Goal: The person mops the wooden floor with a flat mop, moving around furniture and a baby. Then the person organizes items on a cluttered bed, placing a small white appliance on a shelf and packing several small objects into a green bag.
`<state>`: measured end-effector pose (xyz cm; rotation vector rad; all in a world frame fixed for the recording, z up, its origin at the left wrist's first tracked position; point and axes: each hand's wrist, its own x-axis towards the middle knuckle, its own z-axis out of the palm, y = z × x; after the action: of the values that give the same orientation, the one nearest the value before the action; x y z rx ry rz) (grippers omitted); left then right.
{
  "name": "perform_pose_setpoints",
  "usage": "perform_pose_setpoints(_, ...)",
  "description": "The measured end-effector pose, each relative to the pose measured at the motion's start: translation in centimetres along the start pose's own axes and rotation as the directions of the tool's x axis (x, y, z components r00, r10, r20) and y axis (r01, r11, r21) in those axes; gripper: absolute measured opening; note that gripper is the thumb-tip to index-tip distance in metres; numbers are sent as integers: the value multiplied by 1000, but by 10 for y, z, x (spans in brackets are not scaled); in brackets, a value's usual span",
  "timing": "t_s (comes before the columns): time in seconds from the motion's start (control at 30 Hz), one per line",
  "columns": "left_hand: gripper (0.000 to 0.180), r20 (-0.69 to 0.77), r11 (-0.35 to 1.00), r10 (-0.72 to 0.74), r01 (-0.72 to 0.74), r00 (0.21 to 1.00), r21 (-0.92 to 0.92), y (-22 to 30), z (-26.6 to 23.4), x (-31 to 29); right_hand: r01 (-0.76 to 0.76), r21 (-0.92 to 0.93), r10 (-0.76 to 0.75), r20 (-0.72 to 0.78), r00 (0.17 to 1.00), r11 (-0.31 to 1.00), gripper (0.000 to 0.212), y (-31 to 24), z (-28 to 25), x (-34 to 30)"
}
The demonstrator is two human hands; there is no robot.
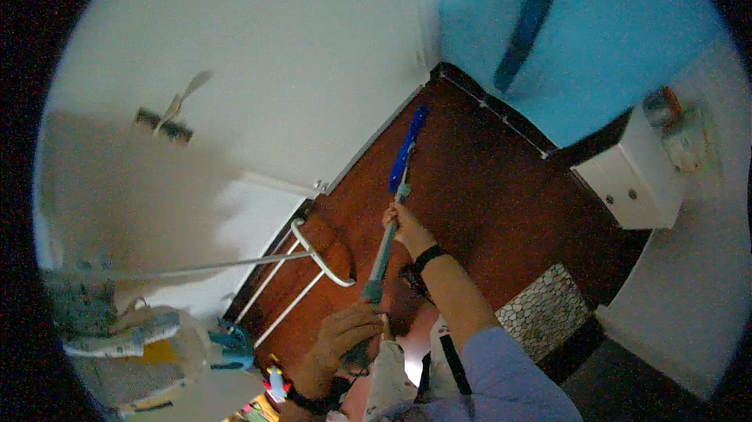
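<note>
A flat mop with a blue head [408, 148] lies with that head on the reddish-brown floor, alongside the white door or wall panel. Its pale teal pole [381, 261] slants back toward my body. Around the pole's lower part, not far above the blue head, my right hand [400, 222] is closed. Close to my body, my left hand [345, 334] is curled around the pole's upper end, its palm side hidden. Both wrists wear dark bands.
On the left stands a white metal rack [301, 253], near a basket [149, 375] of household things. A white cabinet [634, 179] stands at right by the blue wall [603, 38]. A pebble-patterned mat [544, 311] lies at lower right.
</note>
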<state>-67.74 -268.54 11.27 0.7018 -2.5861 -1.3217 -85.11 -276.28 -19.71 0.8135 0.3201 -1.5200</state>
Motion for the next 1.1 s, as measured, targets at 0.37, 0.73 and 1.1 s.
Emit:
perform_pose_setpoints(0.37, 18, 268, 961, 278, -268, 922, -76, 79, 2, 5, 238, 353, -294, 112, 949, 905, 25, -21, -61, -140)
perform_pose_setpoints(0.73, 21, 609, 919, 390, -338, 691, -205, 92, 43, 4, 451, 492, -561, 94, 823, 745, 23, -52, -180, -237)
perform_pose_setpoints(1.1, 33, 34, 999, 19, -18, 999, -28, 73, -58, -95, 505, -112, -460, 280, 842, 856, 8, 108, -69, -149)
